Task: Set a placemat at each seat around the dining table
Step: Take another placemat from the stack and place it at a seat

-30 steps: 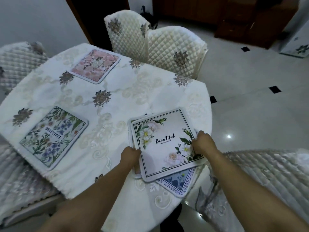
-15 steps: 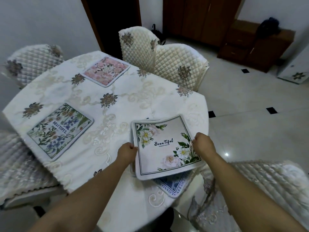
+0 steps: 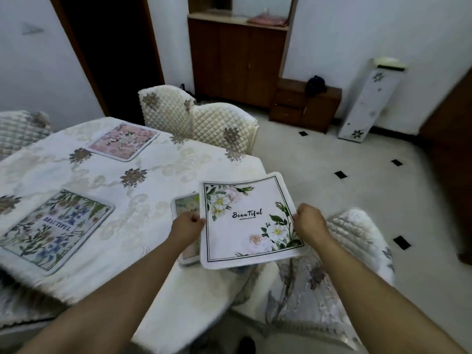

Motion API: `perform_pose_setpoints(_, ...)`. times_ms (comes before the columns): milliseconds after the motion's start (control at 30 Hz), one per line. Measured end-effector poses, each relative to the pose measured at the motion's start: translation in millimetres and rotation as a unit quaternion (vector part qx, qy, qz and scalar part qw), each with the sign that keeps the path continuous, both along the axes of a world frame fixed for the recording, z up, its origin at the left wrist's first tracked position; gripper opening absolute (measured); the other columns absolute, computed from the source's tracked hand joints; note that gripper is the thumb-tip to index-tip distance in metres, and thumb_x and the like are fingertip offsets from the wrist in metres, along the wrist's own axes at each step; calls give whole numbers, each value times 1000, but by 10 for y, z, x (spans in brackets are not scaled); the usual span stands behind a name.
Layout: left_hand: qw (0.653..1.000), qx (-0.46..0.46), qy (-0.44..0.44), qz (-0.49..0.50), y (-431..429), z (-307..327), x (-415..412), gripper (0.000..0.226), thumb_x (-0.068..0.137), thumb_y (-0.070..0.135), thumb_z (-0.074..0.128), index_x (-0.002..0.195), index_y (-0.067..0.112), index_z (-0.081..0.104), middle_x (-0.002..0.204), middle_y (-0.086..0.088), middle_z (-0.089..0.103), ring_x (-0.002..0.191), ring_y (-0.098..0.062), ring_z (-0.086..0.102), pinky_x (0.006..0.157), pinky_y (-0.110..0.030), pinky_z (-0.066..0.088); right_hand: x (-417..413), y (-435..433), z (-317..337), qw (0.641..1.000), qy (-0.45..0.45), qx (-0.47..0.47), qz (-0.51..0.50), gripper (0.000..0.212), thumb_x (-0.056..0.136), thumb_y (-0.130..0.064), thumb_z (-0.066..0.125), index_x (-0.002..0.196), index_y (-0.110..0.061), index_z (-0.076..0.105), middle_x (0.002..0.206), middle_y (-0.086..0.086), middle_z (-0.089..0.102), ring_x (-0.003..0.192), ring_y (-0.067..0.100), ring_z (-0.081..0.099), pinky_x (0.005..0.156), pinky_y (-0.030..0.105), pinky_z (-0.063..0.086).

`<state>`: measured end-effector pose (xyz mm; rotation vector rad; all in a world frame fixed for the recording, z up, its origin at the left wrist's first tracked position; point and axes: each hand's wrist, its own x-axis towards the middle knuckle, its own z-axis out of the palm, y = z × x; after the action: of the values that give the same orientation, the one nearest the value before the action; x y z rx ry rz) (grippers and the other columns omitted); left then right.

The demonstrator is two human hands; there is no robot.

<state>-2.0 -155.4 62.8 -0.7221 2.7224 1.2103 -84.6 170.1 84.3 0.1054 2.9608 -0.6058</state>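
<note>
A white placemat with flowers and the word "Beautiful" (image 3: 249, 221) is held above the table's right edge. My left hand (image 3: 187, 226) grips its left edge and my right hand (image 3: 310, 222) grips its right edge. Under it, a small stack of other placemats (image 3: 186, 205) lies on the round table (image 3: 153, 175) with its white embroidered cloth. A blue-flowered placemat (image 3: 55, 227) lies at the left seat. At the far seat lies a pink-flowered placemat (image 3: 124, 141).
Quilted white chairs stand at the far side (image 3: 199, 118), at the far left (image 3: 18, 129) and at the near right (image 3: 357, 241). A wooden cabinet (image 3: 237, 62) and low drawers (image 3: 304, 106) line the back wall. Tiled floor (image 3: 332, 159) lies to the right.
Both hands have lifted the white flowered placemat off the stack and carried it to the right, past the table's edge. The view has tilted up toward the room.
</note>
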Motion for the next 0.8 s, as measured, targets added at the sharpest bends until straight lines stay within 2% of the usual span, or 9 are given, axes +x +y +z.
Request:
perform_pose_setpoints(133,998,19,15,-60,501,201,75,39,90,25,62,59,20,38,56,1,41,53,-16,41,53,-28,28,357,586,173,999,18,10,-38,13,90,-17,53,93,-5,59,96,20,69,88,35,64,65,28,38)
perform_pose_setpoints(233,994,4,34,-100,911,383,-30,42,91,26,60,58,18,34,54,-2,35,51,-19,36,53,-30,24,470,1032,344,997,36,-4,-72,10,88,-17,55,84,-8,58,92,20,69,85,35,64,63,28,37)
perform_pose_setpoints(367,990,1,46,-131,1603,584,-277,39,90,27,62,59,17,40,52,-1,39,50,-19,41,51,-28,27,543,1776,497,991,47,-30,-122,11,84,-16,54,73,-13,54,85,16,67,74,31,61,61,28,41)
perform_pose_setpoints(533,982,-17,58,-178,2833,687,-593,36,88,28,63,60,16,45,55,-4,46,56,-23,46,52,-31,29,557,2994,524,981,46,-37,-183,8,86,-19,53,79,-15,54,90,14,67,70,27,51,61,28,38)
perform_pose_setpoints(700,981,12,77,-180,4105,732,-849,33,87,24,66,60,16,50,55,-1,50,56,-21,47,55,-30,35,474,4278,601,978,46,-24,-202,12,86,-20,51,82,-11,58,91,16,67,79,32,59,63,29,37)
perform_pose_setpoints(800,979,21,81,-187,4743,766,-987,27,88,24,65,65,14,56,56,0,53,56,-21,48,56,-30,36,418,4927,655,977,47,-24,-206,11,87,-19,51,82,-12,58,92,16,67,74,28,53,63,28,36)
